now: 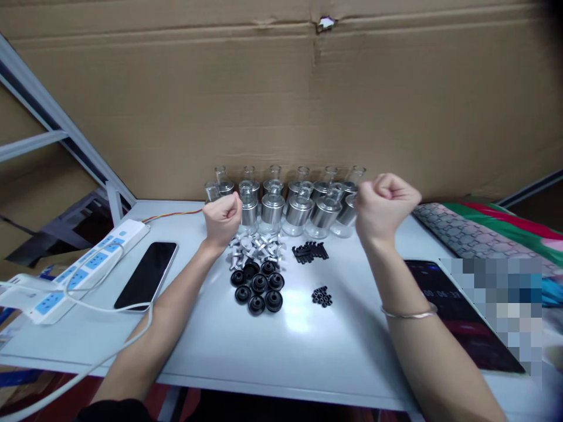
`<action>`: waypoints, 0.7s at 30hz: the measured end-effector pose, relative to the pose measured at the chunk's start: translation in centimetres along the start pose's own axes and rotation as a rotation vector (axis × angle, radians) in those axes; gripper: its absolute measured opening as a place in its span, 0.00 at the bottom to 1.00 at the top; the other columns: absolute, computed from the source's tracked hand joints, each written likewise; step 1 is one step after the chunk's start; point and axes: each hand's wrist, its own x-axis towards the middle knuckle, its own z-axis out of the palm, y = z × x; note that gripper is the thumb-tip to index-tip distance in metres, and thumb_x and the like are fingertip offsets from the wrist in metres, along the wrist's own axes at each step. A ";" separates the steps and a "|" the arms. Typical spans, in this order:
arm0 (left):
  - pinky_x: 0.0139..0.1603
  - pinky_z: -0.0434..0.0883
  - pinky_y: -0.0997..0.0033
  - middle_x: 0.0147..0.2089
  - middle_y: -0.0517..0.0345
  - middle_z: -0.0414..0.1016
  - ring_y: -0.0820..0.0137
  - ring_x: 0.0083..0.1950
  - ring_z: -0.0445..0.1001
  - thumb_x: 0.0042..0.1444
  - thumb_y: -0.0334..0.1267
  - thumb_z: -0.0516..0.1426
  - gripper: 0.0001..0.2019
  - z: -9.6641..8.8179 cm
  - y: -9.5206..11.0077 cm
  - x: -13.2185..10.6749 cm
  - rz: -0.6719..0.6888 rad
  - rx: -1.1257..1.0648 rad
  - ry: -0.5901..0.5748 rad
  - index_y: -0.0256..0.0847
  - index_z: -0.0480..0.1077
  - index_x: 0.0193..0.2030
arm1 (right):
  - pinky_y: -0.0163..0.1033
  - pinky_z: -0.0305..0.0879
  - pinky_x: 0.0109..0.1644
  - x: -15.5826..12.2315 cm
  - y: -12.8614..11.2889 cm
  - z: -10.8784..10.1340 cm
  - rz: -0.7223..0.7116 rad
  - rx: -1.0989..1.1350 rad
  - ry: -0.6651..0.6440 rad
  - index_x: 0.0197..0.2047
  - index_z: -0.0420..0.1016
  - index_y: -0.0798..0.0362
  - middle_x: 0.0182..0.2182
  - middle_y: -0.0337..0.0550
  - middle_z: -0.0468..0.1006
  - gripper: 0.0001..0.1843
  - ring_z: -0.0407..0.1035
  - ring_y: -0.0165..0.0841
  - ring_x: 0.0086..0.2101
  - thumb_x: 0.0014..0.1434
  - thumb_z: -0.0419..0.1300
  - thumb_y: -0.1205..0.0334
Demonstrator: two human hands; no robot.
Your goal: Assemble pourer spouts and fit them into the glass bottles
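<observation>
My left hand (222, 218) is raised above the white table (290, 346) and curled into a fist, with nothing showing in it. My right hand (385, 205) is raised the same way, also a fist with nothing visible inside; a thin bangle sits on that forearm. Between and behind the fists stand several small glass bottles with silver collars (285, 202). In front of them lie a heap of silver metal pieces (255, 246), several black round caps (258, 286), a bunch of black strips (310, 252) and a small cluster of tiny black rings (322, 296).
A black phone (147, 274) lies at the left beside a white power strip (83, 266) with a trailing cable. A dark tablet (457, 316) lies at the right, patterned cloth (475, 234) behind it. A cardboard wall (281, 99) closes the back; metal shelving stands at far left.
</observation>
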 end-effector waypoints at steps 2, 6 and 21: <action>0.21 0.48 0.73 0.17 0.68 0.43 0.77 0.18 0.43 0.60 0.32 0.52 0.24 -0.2 1.6 -1.5 0.086 -0.021 -0.119 0.41 0.43 0.17 | 0.37 0.39 0.25 -2.5 -1.4 0.6 -0.138 -0.075 -0.090 0.18 0.40 0.49 0.18 0.31 0.44 0.24 0.39 0.27 0.21 0.47 0.54 0.76; 0.19 0.48 0.73 0.16 0.68 0.45 0.77 0.17 0.46 0.55 0.24 0.51 0.21 -1.4 4.1 -5.5 0.252 -0.087 -0.393 0.40 0.46 0.17 | 0.36 0.41 0.23 -7.2 -2.5 0.2 -0.256 -0.206 -0.471 0.16 0.42 0.50 0.15 0.31 0.47 0.23 0.42 0.25 0.19 0.47 0.55 0.73; 0.22 0.46 0.66 0.17 0.67 0.50 0.71 0.20 0.44 0.54 0.18 0.49 0.19 -4.0 6.5 -8.1 0.275 -0.065 -0.576 0.42 0.50 0.20 | 0.35 0.59 0.29 -10.4 -0.8 -1.6 -0.158 -0.521 -0.855 0.35 0.62 0.49 0.27 0.41 0.70 0.11 0.63 0.32 0.25 0.57 0.43 0.74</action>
